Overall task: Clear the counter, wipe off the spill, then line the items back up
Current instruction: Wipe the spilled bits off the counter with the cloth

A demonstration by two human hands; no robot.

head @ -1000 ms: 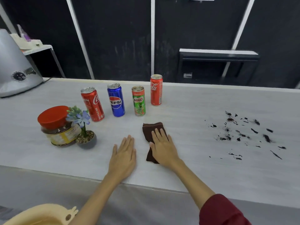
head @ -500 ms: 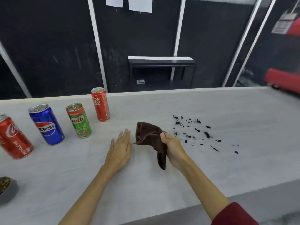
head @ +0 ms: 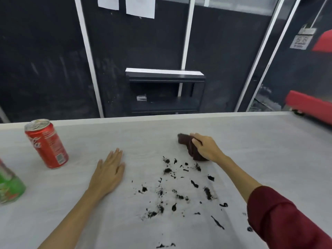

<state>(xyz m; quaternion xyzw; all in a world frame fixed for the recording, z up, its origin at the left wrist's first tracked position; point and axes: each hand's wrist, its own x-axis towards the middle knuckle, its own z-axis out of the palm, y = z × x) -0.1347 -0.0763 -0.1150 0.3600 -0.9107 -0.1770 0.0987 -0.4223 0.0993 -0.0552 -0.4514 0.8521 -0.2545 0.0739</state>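
We see the right hand at the far side of the pale desk, its fingers curled and pinching a bunched dark brown cloth that rests on the desk surface. The cloth sits just beyond the far edge of the spill, a scatter of black flecks and smears that spreads from near the cloth toward us and off to the right, under the dark red sleeve of that arm. We cannot tell whether the cloth touches the nearest flecks. The left hand lies flat, palm down, on the desk just left of the spill, its fingers straight and held close together, holding nothing. Well to the left stands a red cola can, upright though it looks tilted in this wide view, and at the left edge we catch part of a green can, blurred and cut off by the frame. Both cans stand apart from the spill and from the hands. Beyond the desk we see a dark wall and a low black shelf.
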